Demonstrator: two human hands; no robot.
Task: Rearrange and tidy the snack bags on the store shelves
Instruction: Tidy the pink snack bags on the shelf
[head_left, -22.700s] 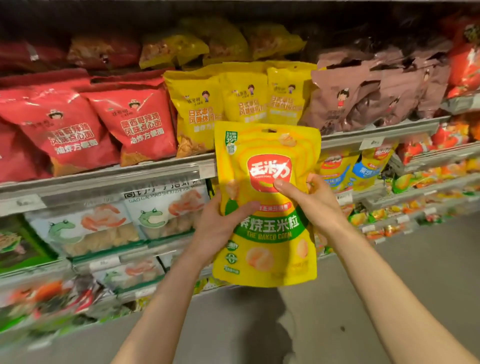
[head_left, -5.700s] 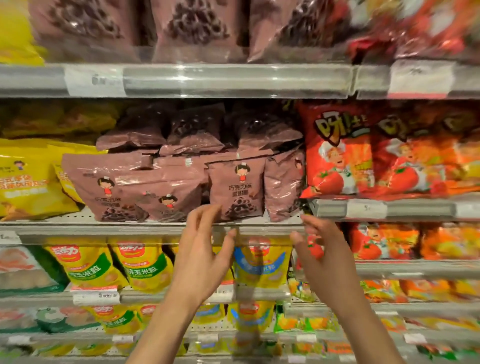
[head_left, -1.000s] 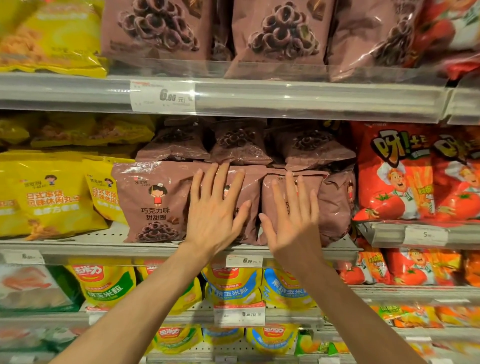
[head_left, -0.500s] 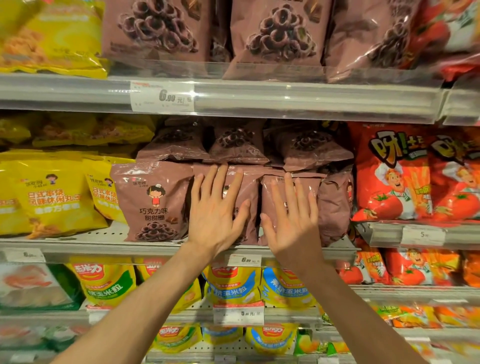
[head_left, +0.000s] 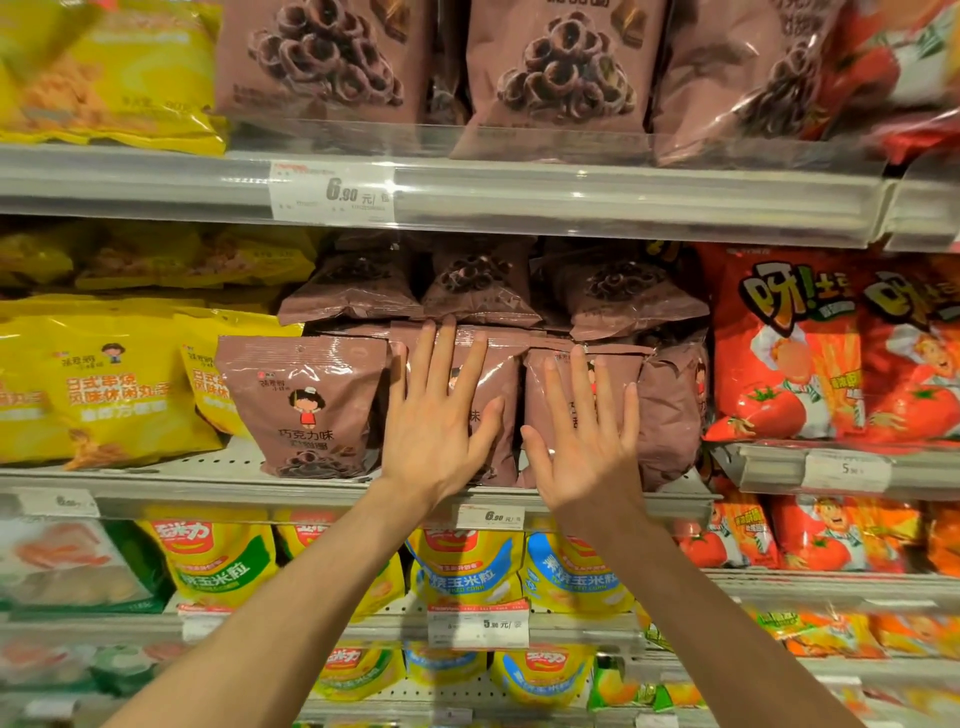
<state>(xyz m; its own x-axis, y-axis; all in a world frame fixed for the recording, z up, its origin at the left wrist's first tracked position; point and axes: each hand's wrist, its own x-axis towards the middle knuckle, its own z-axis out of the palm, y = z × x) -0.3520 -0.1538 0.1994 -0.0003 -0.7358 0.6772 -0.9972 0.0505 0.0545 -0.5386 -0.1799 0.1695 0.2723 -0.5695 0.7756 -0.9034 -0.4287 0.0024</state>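
— Where do the hands sit?

— Both lie flat against the front row of brown snack bags on the middle shelf (head_left: 311, 486). The left hand (head_left: 434, 431) presses with straight, spread fingers on the second brown bag (head_left: 498, 389) of the row, and the right hand (head_left: 589, 441) presses the same way on the third brown bag (head_left: 550, 379). Neither hand curls around anything; the palms and fingers only push on the bag faces.

— And the rest of that row?

— A first brown bag (head_left: 306, 405) stands upright just left of the left hand, its cartoon girl and chocolate rings facing out. A fourth brown bag (head_left: 672, 415) stands at the right end, turned partly sideways, touching the third one. More brown bags (head_left: 478, 283) lie on top of the standing row, tilted forward.

— What flanks them?

— Yellow bags (head_left: 109, 384) stand to the left on the same shelf, and red tomato bags (head_left: 784, 353) to the right on a neighbouring shelf set slightly higher. The upper shelf (head_left: 623, 197) carries larger brown ring bags (head_left: 556, 78) behind a clear rail, with a price tag (head_left: 332, 195) reading 6.90. Below the forearms, yellow corn bags (head_left: 223, 566) with green bands and others with blue bands (head_left: 465, 566) fill the lower shelf, and a smaller price tag (head_left: 491, 517) sits on the middle shelf's edge between the wrists.
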